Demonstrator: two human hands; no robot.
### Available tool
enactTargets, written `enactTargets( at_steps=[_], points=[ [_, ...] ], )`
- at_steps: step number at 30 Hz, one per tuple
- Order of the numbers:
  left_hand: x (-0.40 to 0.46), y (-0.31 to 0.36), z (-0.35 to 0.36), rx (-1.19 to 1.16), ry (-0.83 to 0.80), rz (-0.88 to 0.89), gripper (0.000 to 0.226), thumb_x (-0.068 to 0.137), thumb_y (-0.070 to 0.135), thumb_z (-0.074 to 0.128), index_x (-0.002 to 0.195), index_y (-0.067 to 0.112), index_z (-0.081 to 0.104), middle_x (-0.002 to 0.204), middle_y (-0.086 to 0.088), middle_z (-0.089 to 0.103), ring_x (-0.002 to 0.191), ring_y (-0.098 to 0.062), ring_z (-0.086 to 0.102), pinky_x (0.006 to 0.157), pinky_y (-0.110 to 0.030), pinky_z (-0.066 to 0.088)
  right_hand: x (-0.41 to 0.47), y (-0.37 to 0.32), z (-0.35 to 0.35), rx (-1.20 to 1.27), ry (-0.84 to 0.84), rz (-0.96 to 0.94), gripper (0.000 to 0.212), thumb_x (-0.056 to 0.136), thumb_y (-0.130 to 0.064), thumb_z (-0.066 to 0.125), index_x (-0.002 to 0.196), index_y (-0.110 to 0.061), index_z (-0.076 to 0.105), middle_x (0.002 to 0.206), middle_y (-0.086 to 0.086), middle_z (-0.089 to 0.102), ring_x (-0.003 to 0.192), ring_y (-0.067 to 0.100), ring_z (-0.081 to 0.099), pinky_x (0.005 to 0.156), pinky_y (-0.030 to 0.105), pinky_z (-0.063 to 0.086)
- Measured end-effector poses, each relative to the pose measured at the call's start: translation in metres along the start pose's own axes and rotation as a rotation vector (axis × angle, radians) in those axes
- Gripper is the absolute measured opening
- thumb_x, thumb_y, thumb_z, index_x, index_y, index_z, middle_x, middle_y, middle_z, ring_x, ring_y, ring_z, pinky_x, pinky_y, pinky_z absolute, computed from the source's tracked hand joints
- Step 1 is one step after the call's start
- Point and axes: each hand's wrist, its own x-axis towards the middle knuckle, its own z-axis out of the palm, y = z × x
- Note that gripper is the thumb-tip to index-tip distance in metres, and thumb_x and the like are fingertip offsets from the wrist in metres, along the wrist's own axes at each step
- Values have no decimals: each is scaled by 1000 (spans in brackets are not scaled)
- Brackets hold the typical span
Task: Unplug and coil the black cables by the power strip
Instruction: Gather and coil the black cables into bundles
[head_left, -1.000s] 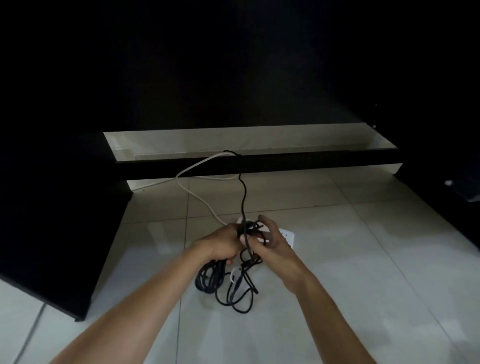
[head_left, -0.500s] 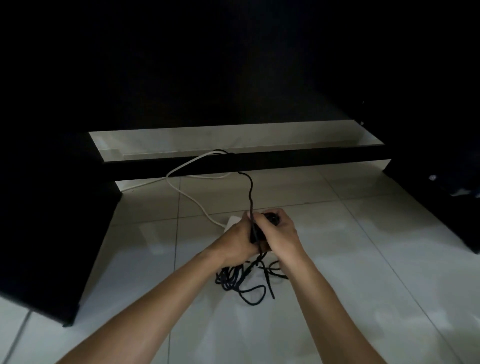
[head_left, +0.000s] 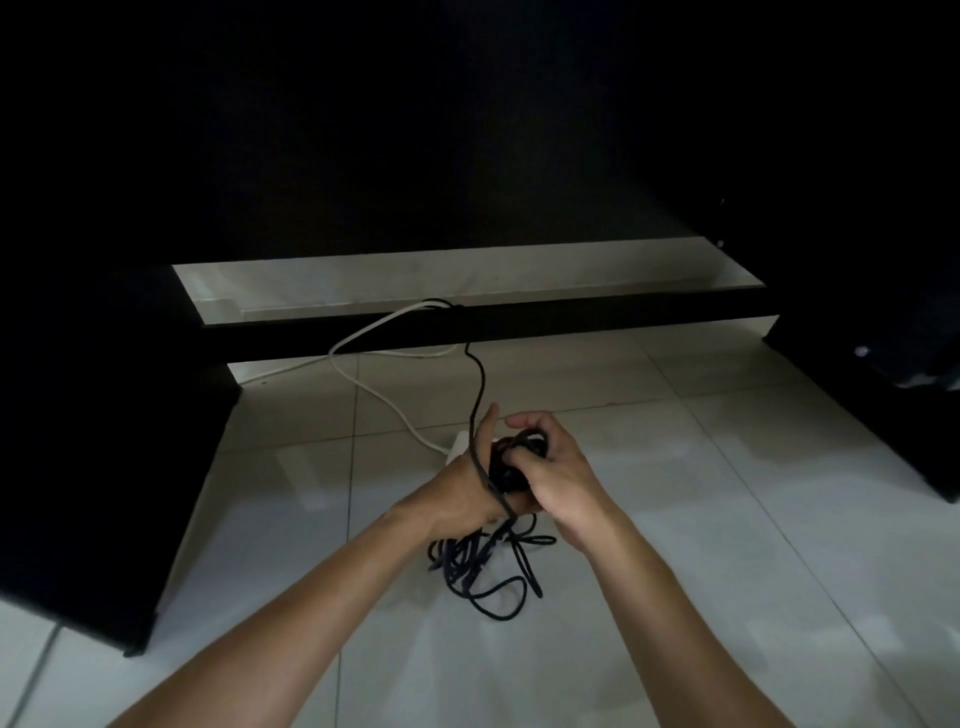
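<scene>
Hands meet low over a pale tiled floor, winding black cable. The left hand has its fingers extended upward, serving as a form; a strand of the black cable crosses its back and wrist. The right hand curls its fingers around the bundled cable turns against the left palm.

The free strand runs up and away to a dark crossbar of the furniture, passing over it beside a white cord. Slack loops lie tangled on the floor just below the wrists.

The step looks like wrapping; done well, each turn would lie flat beside the last, with the right hand feeding slack steadily so the loops on the floor do not knot.

A corner of the white power strip shows behind the left hand, mostly hidden. Dark furniture panels stand to the left and far right. The crossbar may snag the strand as it is drawn in.
</scene>
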Motion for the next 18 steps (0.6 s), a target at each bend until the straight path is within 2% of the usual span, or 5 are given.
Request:
enactTargets(
  at_steps=[3, 5, 8, 12, 18],
  points=[
    [1, 1, -1, 56, -11, -13, 116, 81, 30, 75, 152, 31, -17, 123, 4, 63, 97, -9, 63, 83, -20, 49, 0, -5, -8, -186, -52, -55, 32, 92, -8, 56, 114, -30, 59, 102, -3, 70, 95, 11, 67, 81, 25, 57],
    [-1, 3, -2, 101, -3, -6, 110, 85, 30, 71, 152, 31, -16, 137, 1, 56, 117, -13, 56, 97, -23, 45, 2, -11, -13, -289, -103, -46, 29, 92, -11, 57, 116, -27, 58, 103, -1, 69, 96, 15, 66, 82, 29, 57],
    [-5, 6, -1, 162, 19, 10, 104, 90, 31, 66, 152, 32, -18, 139, 7, 55, 128, -9, 49, 96, -17, 34, 3, -18, -17, -236, -137, 92, 20, 94, -15, 58, 113, -20, 60, 100, 6, 69, 80, 19, 68, 61, 30, 58],
    [-7, 6, 3, 208, 107, 50, 103, 90, 35, 66, 152, 31, -16, 133, 6, 61, 121, -11, 56, 95, -19, 41, 4, -20, -15, -215, -84, 104, 17, 99, -11, 49, 111, -16, 60, 97, 9, 67, 69, 23, 67, 53, 31, 56],
    [-6, 1, -4, 207, 149, 92, 104, 84, 37, 72, 154, 33, -4, 142, 8, 53, 128, -10, 50, 105, -24, 40, 5, -14, -10, -314, -53, -40, 19, 99, -7, 44, 109, -18, 58, 98, 3, 66, 92, 21, 65, 74, 32, 56]
  ],
)
